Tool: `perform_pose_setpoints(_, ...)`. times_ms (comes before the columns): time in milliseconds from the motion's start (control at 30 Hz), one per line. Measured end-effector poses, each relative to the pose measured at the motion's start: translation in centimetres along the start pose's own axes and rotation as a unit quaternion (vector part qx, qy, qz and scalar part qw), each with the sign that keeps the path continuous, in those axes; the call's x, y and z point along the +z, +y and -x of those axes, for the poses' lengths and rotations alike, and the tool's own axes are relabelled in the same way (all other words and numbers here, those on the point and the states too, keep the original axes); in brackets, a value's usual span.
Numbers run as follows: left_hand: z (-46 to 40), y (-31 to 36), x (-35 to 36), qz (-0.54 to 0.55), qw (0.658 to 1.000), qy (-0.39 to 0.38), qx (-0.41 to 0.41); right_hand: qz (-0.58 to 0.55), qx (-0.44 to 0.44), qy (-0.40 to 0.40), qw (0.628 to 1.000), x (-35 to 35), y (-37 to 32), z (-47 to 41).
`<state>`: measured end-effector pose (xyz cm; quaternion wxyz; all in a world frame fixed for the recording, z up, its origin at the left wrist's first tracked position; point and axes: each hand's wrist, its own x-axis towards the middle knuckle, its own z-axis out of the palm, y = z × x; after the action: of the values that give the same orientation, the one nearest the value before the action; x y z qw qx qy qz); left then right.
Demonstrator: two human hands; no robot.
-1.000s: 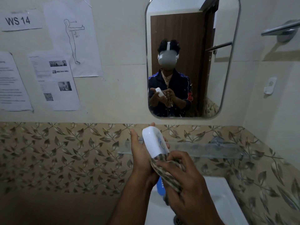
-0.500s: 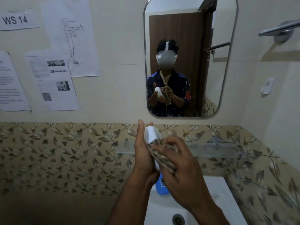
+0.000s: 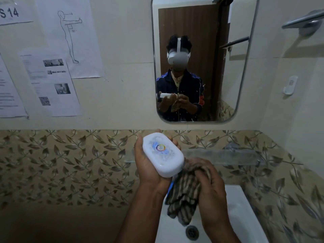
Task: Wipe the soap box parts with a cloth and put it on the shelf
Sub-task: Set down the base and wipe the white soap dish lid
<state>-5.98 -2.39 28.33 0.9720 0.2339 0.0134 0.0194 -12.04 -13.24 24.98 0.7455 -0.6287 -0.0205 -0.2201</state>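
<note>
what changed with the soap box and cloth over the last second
The left hand turned the white oval plastic soap box from edge-on to broad labelled face toward the camera. The right hand slid the striped brown cloth off the box face down to its lower end, where it now hangs over the white sink. Each hand kept its grip throughout; the glass wall shelf stayed bare.
</note>
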Motion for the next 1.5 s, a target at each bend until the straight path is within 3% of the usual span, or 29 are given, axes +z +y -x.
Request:
perform_pose_setpoints(67, -0.1, -0.7, -0.5, -0.019, 1.000, -0.008, 0.015, -0.011, 0.053, 0.008, 0.999, -0.4, 0.2, 0.0)
perform_pose_setpoints(200, -1.5, -1.7, -1.7, -0.092, 0.995, 0.036, 0.026, 0.098, 0.006, -0.049, 0.994, -1.0, 0.1, 0.2)
perform_pose_setpoints(433, -0.9, -4.5, -5.7, -0.116, 0.976, 0.007, -0.184, -0.017, 0.087, -0.028, 0.996, -5.1, -0.1, -2.1)
perform_pose_setpoints(567, 1.9, -5.7, -7.6, -0.137, 0.943, -0.071, -0.294, -0.054, 0.166, -0.034, 0.984, -9.6, 1.6, -3.6)
perform_pose_setpoints(633, 2.4, -6.7, -8.5, -0.132, 0.938, -0.075, -0.311, -0.056, 0.199, -0.027, 0.978, -11.5, 3.1, -3.9)
perform_pose_setpoints(733, 2.0, -9.1, -9.2, -0.086, 0.907, -0.069, -0.407, -0.072, 0.233, -0.023, 0.970, -13.3, 5.6, -3.8)
perform_pose_setpoints(933, -0.1, -14.8, -9.5, -0.103, 0.913, -0.001, -0.395, -0.015, 0.240, -0.009, 0.971, -15.7, 9.9, -3.5)
perform_pose_setpoints(1067, -0.2, -17.6, -9.0, -0.195, 0.928, 0.055, -0.312, 0.033, 0.283, 0.019, 0.958, -17.9, 14.4, -4.0)
perform_pose_setpoints(1267, -2.3, -22.8, -9.5, -0.185, 0.897, 0.066, -0.395, 0.080, 0.312, 0.091, 0.942, -20.6, 21.4, -5.1)
perform_pose_setpoints(1400, -4.2, -26.1, -10.2, -0.234, 0.891, 0.118, -0.371, 0.109, 0.327, 0.143, 0.928, -21.9, 25.2, -6.5)
perform_pose_setpoints(1500, -6.0, -27.8, -11.5, -0.276, 0.887, 0.073, -0.362, 0.117, 0.326, 0.163, 0.924, -22.7, 27.0, -8.5)
